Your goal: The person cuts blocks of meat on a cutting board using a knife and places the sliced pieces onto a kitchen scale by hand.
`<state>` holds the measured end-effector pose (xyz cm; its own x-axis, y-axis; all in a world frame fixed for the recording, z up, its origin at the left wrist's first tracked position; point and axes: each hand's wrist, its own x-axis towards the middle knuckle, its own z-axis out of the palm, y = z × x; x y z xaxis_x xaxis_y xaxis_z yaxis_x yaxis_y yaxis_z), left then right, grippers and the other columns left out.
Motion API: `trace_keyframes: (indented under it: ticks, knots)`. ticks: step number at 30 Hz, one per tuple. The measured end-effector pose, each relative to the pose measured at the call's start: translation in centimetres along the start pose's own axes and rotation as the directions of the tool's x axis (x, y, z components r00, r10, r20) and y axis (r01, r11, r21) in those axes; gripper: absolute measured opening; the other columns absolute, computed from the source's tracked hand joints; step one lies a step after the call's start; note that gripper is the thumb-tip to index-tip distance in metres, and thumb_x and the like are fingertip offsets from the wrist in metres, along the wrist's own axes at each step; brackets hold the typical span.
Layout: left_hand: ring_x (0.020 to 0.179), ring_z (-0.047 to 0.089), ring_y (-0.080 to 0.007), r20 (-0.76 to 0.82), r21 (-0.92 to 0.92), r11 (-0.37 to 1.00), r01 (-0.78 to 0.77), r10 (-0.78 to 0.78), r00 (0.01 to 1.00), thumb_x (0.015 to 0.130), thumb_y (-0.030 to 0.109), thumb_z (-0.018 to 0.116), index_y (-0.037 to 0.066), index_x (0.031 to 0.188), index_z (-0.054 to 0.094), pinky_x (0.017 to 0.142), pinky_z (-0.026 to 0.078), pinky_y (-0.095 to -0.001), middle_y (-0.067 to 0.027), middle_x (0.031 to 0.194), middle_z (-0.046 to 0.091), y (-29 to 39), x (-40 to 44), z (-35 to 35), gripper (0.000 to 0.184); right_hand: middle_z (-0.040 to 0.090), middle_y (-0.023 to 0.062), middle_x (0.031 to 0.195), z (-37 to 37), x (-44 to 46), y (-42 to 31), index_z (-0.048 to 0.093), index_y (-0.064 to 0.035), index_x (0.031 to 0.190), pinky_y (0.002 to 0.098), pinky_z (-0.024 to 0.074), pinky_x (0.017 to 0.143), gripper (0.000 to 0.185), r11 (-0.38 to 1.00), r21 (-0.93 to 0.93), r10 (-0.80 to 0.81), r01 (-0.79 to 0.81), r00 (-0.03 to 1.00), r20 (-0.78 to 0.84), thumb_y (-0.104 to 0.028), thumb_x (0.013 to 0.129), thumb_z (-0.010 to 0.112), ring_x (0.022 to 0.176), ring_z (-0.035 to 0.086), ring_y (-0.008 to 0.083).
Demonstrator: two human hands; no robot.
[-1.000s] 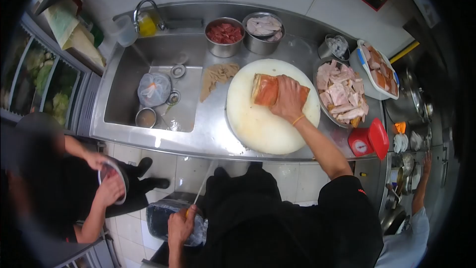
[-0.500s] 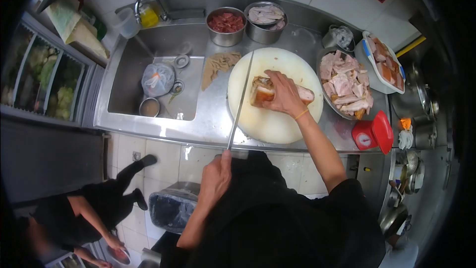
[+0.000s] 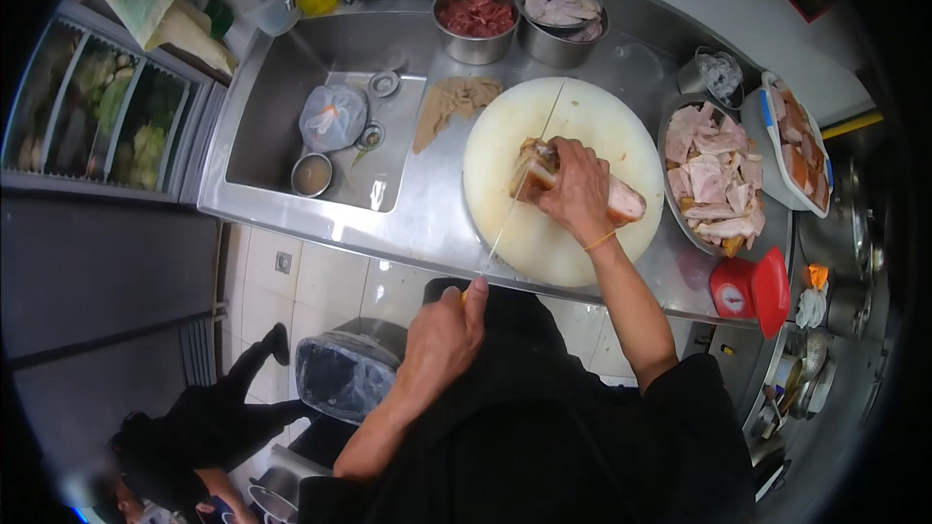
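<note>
My left hand is wrapped round the handle of a long thin knife, below the counter's front edge. The blade runs up over the white round cutting board and crosses the left end of a piece of meat. My right hand, with a yellow band at the wrist, grips this browned, pale-sided meat from above and hides its middle. Whether the blade has entered the meat cannot be made out. A tray of cut pale meat pieces sits right of the board.
A sink and a brown cloth are left of the board. Behind stand steel pots of red meat and pale meat. A red scale is at front right, a bin below. Another person is lower left.
My left hand has raised the knife from beside the bin to over the board and meat. Under my right hand the meat has turned, showing its pale side. The other person has moved lower.
</note>
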<state>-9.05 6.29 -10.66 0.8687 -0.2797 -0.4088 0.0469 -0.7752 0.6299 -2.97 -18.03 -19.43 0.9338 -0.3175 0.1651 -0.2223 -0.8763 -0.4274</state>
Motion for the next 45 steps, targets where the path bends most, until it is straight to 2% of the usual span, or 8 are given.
trace_keyframes:
  ticks: [14, 20, 23, 26, 29, 36, 41, 45]
  knots:
    - [0.074, 0.056, -0.0569, -0.004, 0.015, 0.997, 0.081, -0.081, 0.997, 0.105, 0.038, 0.047, -0.005, 0.074, 0.055, 0.062, 0.041, -0.0600, -0.0353, 0.069, 0.056, 1.4, -2.3, -0.3, 0.054, 0.062, 0.0066, 0.110, -0.3, 0.3, 0.2, 0.062, -0.0086, 0.120, 0.0398, 0.0365, 0.087, 0.066, 0.999, 0.021, -0.031, 0.030, 0.999, 0.031, -0.025, 0.060, 0.082, 0.101, 0.056, 0.0275]
    - [0.063, 0.061, -0.0518, -0.007, 0.089, 0.995, 0.054, -0.053, 0.999, 0.104, 0.034, 0.049, -0.001, 0.075, 0.055, 0.056, 0.049, -0.0577, -0.0304, 0.062, 0.060, 1.8, -2.8, -0.7, 0.046, 0.063, 0.0062, 0.110, -0.1, 0.5, 0.3, 0.063, -0.0086, 0.122, 0.0400, 0.0366, 0.087, 0.066, 0.998, 0.002, -0.055, 0.055, 0.998, 0.026, -0.028, 0.063, 0.083, 0.099, 0.056, 0.0279]
    - [0.066, 0.058, -0.0533, 0.000, 0.099, 0.995, 0.014, -0.014, 1.000, 0.104, 0.027, 0.049, -0.005, 0.089, 0.061, 0.057, 0.043, -0.0576, -0.0314, 0.067, 0.057, 1.6, -0.9, 0.3, 0.038, 0.063, 0.0064, 0.109, -0.2, 0.5, 0.2, 0.063, -0.0083, 0.122, 0.0402, 0.0369, 0.087, 0.065, 0.998, -0.006, -0.067, 0.067, 0.997, 0.029, -0.032, 0.065, 0.083, 0.098, 0.057, 0.0282]
    - [0.059, 0.059, -0.0456, 0.007, 0.285, 0.909, -0.303, 0.315, 0.949, 0.101, 0.017, 0.051, -0.004, 0.112, 0.060, 0.052, 0.046, -0.0522, -0.0240, 0.067, 0.057, -0.8, 2.3, 3.0, 0.026, 0.064, 0.0067, 0.109, -0.2, 0.5, 0.2, 0.063, -0.0080, 0.121, 0.0408, 0.0375, 0.087, 0.065, 0.997, -0.030, -0.069, 0.070, 0.997, 0.047, -0.035, 0.066, 0.083, 0.099, 0.057, 0.0285]
    - [0.057, 0.060, -0.0389, 0.039, 0.471, 0.765, -0.438, 0.478, 0.877, 0.099, 0.011, 0.051, -0.004, 0.127, 0.053, 0.051, 0.049, -0.0467, -0.0194, 0.068, 0.055, -0.1, 6.0, 4.5, 0.032, 0.064, 0.0067, 0.110, -0.2, 0.7, 0.1, 0.063, -0.0078, 0.121, 0.0415, 0.0381, 0.087, 0.065, 0.997, -0.038, -0.061, 0.063, 0.996, 0.059, -0.035, 0.066, 0.084, 0.100, 0.058, 0.0289]
    - [0.061, 0.061, -0.0415, -0.135, 0.157, 0.983, -0.098, 0.120, 0.984, 0.100, 0.018, 0.050, -0.002, 0.119, 0.056, 0.053, 0.049, -0.0522, -0.0222, 0.070, 0.058, 1.4, 10.8, 7.4, 0.028, 0.064, 0.0060, 0.112, 0.2, 0.5, 0.1, 0.063, -0.0107, 0.120, 0.0427, 0.0393, 0.088, 0.065, 0.998, -0.037, -0.053, 0.054, 0.998, 0.031, -0.031, 0.062, 0.084, 0.102, 0.059, 0.0295]
    - [0.072, 0.064, -0.0495, 0.005, 0.326, 0.900, -0.290, 0.305, 0.952, 0.102, 0.034, 0.050, -0.003, 0.093, 0.065, 0.064, 0.051, -0.0579, -0.0304, 0.074, 0.064, -2.0, 5.3, 6.7, 0.041, 0.064, 0.0058, 0.112, -0.6, 0.8, 0.0, 0.063, -0.0131, 0.120, 0.0434, 0.0396, 0.088, 0.063, 0.999, -0.030, -0.022, 0.025, 0.994, 0.103, -0.028, 0.062, 0.082, 0.104, 0.058, 0.0298]
    - [0.072, 0.062, -0.0538, -0.068, 0.135, 0.980, 0.148, -0.140, 0.988, 0.102, 0.041, 0.050, -0.001, 0.077, 0.061, 0.061, 0.049, -0.0617, -0.0322, 0.071, 0.063, -3.8, -1.0, 5.2, 0.050, 0.064, 0.0056, 0.112, -0.5, 0.8, 0.0, 0.063, -0.0140, 0.121, 0.0439, 0.0396, 0.088, 0.062, 0.999, -0.021, -0.024, 0.027, 0.994, 0.111, -0.027, 0.062, 0.081, 0.104, 0.058, 0.0302]
